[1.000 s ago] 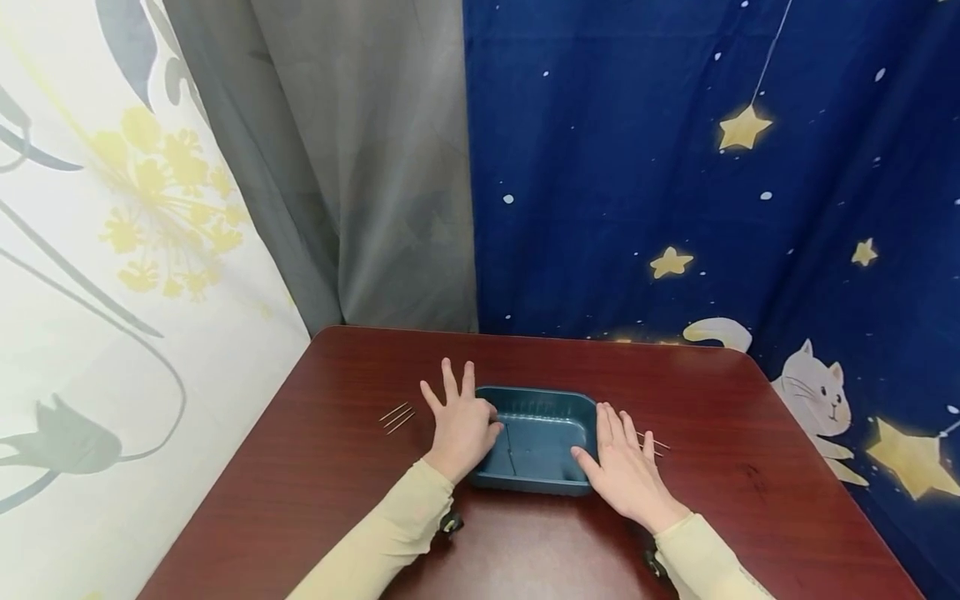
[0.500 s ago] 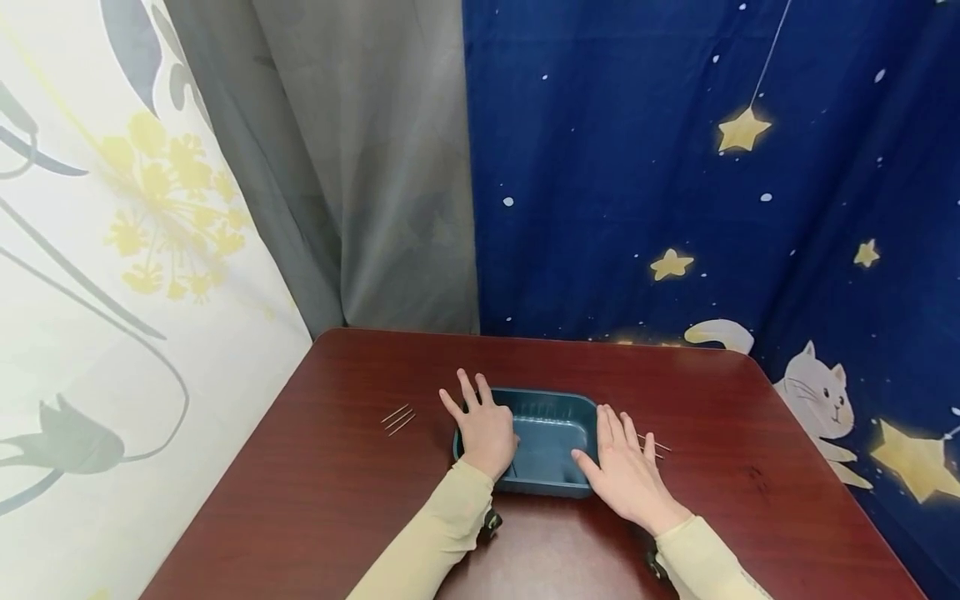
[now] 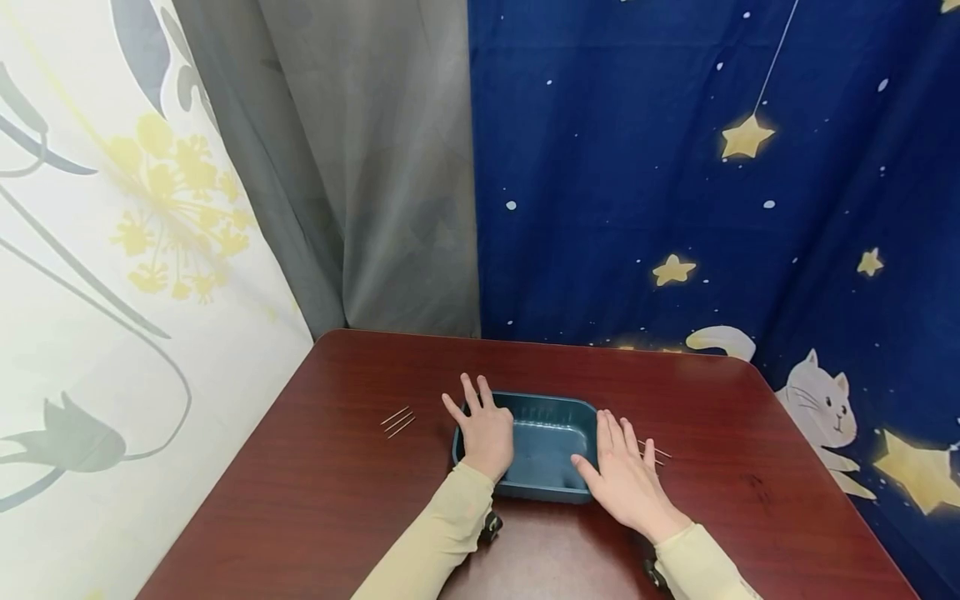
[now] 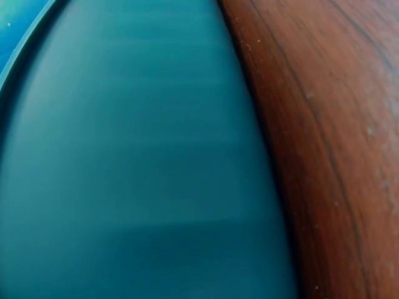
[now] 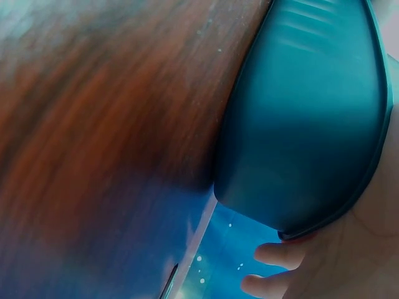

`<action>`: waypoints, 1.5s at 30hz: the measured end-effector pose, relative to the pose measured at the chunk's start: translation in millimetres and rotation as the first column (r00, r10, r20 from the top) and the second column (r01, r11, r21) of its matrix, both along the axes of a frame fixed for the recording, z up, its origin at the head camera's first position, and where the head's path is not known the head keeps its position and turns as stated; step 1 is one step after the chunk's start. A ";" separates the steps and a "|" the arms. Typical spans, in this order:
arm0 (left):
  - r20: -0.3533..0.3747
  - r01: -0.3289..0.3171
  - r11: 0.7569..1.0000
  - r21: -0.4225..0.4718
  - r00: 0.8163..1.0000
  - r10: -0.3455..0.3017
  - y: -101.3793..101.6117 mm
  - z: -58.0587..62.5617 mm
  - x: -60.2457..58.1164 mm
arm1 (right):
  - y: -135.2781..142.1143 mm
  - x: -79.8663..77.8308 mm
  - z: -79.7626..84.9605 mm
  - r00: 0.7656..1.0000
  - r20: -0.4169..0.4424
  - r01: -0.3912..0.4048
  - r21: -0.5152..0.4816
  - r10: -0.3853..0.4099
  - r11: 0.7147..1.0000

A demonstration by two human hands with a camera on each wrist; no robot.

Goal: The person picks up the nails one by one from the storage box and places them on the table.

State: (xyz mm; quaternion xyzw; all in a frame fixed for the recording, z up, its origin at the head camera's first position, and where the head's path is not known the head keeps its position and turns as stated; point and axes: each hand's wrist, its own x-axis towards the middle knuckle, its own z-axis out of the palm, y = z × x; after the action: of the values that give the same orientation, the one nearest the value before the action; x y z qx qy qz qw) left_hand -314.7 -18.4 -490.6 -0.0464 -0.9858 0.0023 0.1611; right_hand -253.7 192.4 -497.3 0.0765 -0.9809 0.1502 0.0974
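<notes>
A dark teal plastic basin (image 3: 551, 457) with a raised rim stands on the table between the hands. My left hand (image 3: 486, 437) reaches over its left end, three fingers spread upward. The forefinger and thumb point down inside and are hidden, so whether they pinch anything cannot be seen. My right hand (image 3: 628, 483) rests on the right rim, fingers straight and thumb over the inside. Both wrist views show the outer wall, the left basin wall (image 4: 143, 156) up close and blurred; fingertips (image 5: 280, 254) show below the rim in the right wrist view.
Three thin metal sticks, like needles, lie left of the basin, one of them nearest (image 3: 401, 428). More thin sticks (image 3: 661, 452) lie beside the right hand, partly hidden. The reddish-brown table (image 3: 322, 500) ends at a grey curtain (image 3: 405, 208) and a blue starry one (image 3: 600, 208).
My left hand has shifted right and down over the basin's left end. A thin dark stick seen inside the basin earlier is now hidden behind it. My right hand stays put.
</notes>
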 end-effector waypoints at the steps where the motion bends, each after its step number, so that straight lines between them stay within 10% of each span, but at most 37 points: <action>1: -0.002 0.001 1.000 0.001 1.000 -0.001 0.0 -0.5 -0.6 | -0.1 0.0 0.2 1.000 0.000 0.000 0.000 0.000 1.000; 12: 0.018 0.047 0.999 -0.002 0.999 -0.047 -4.4 -2.6 0.1 | -2.0 -0.5 -0.6 1.000 0.009 -0.001 0.004 0.001 1.000; 20: 0.064 0.143 0.977 0.160 0.986 -0.154 -16.6 -2.3 -1.1 | -4.5 0.4 -0.8 1.000 0.001 -0.009 0.004 0.009 1.000; 32: 0.166 0.158 0.910 0.384 0.957 -0.236 -34.4 20.9 -1.6 | -1.4 0.7 -1.9 1.000 -0.004 0.001 0.013 0.000 1.000; 45: 0.139 0.176 0.906 0.386 0.959 -0.246 -53.6 43.4 6.6 | 0.5 -1.3 -0.1 1.000 0.017 0.001 0.033 -0.002 0.999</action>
State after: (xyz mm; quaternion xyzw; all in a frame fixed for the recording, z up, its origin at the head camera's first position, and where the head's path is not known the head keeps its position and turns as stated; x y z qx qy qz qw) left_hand -308.2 -72.0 -447.2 -0.1221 -0.9683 -0.2050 0.0743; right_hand -255.0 193.0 -497.4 0.0761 -0.9841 0.1346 0.0878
